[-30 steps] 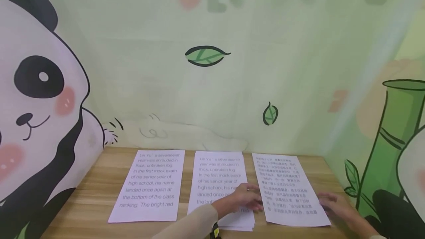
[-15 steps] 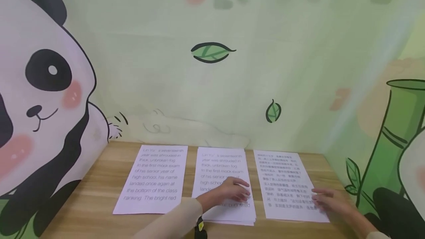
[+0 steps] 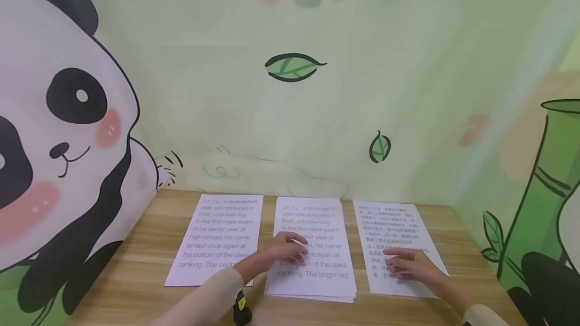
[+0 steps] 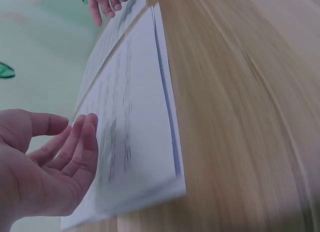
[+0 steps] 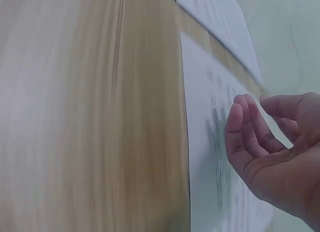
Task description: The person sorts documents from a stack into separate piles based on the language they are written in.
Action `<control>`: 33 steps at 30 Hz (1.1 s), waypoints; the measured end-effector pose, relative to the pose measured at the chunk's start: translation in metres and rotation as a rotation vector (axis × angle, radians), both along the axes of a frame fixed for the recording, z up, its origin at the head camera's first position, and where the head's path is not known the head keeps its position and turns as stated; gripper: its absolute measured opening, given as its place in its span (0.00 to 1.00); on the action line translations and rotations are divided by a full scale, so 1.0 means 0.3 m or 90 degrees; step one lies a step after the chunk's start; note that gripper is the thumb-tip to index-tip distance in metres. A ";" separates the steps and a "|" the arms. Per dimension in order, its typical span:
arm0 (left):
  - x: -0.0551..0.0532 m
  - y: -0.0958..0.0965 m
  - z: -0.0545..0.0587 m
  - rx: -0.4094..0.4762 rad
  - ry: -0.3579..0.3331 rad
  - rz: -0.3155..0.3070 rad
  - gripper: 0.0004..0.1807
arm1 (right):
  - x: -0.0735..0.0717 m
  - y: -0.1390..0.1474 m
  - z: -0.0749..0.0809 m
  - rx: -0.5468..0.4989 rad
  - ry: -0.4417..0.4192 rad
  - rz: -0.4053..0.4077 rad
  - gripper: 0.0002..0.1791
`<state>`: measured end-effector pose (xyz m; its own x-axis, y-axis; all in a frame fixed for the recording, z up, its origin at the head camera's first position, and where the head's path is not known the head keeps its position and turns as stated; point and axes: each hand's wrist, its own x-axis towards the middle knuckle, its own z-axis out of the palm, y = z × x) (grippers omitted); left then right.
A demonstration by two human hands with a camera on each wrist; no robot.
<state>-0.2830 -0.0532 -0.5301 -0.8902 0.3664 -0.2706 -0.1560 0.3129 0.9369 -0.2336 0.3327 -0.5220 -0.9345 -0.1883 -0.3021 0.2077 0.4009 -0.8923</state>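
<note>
My left hand [image 3: 286,248] hovers over the left part of the middle stack of printed sheets [image 3: 317,286], its fingers loosely bent and holding nothing. This stack bears large English text, and its lower sheets peek out at the bottom edge. Over the right-hand sheet [image 3: 385,223], printed with Chinese characters, is my right hand [image 3: 410,265], also with relaxed fingers around nothing. In the right wrist view that sheet [image 5: 200,142] lies flat below the hand. To the left lies another English-text sheet [image 3: 222,245], apart from both hands.
The wooden table [image 3: 131,255] carries the three paper piles side by side with narrow gaps. Behind it hangs a pale green backdrop [image 3: 217,99] with a printed panda and bamboo. A black wrist strap device [image 3: 242,310] shows below my left sleeve.
Both hands have moved left: the left from the gap beside the right-hand sheet across the middle stack, the right from that sheet's right edge to above it. The head view has shifted slightly.
</note>
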 end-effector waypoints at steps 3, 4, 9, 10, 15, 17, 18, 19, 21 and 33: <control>-0.004 -0.047 -0.010 -0.006 -0.006 0.019 0.19 | -0.011 -0.051 0.002 -0.010 -0.011 0.023 0.27; -0.007 -0.064 -0.010 -0.008 -0.006 0.028 0.20 | -0.016 -0.069 0.004 -0.012 -0.013 0.025 0.27; -0.008 -0.133 -0.009 -0.041 0.021 0.080 0.20 | -0.038 -0.142 0.007 -0.019 -0.008 0.032 0.29; -0.005 -0.144 -0.006 -0.046 0.026 0.088 0.20 | -0.042 -0.154 0.006 -0.017 -0.008 0.029 0.29; 0.020 -0.179 0.008 -0.074 0.039 0.107 0.23 | -0.050 -0.206 -0.002 -0.002 -0.013 0.021 0.31; 0.031 -0.184 0.012 -0.087 0.052 0.096 0.25 | -0.052 -0.227 -0.008 0.006 -0.022 0.014 0.32; 0.035 -0.184 0.013 -0.093 0.062 0.088 0.26 | -0.053 -0.238 -0.011 0.012 -0.027 0.011 0.32; 0.042 -0.182 0.012 -0.100 0.073 0.080 0.27 | -0.053 -0.246 -0.013 0.021 -0.033 0.009 0.32; 0.051 -0.177 0.010 -0.124 0.099 0.063 0.26 | -0.053 -0.268 -0.013 0.042 -0.050 -0.007 0.32; 0.063 -0.169 0.005 -0.183 0.099 0.063 0.15 | -0.075 -0.350 -0.027 0.102 -0.084 -0.022 0.27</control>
<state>-0.2641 -0.1039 -0.5287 -0.9562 0.2048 -0.2091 -0.0614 0.5583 0.8274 -0.2561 0.2277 -0.5300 -0.8898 -0.0967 -0.4461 0.3348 0.5261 -0.7818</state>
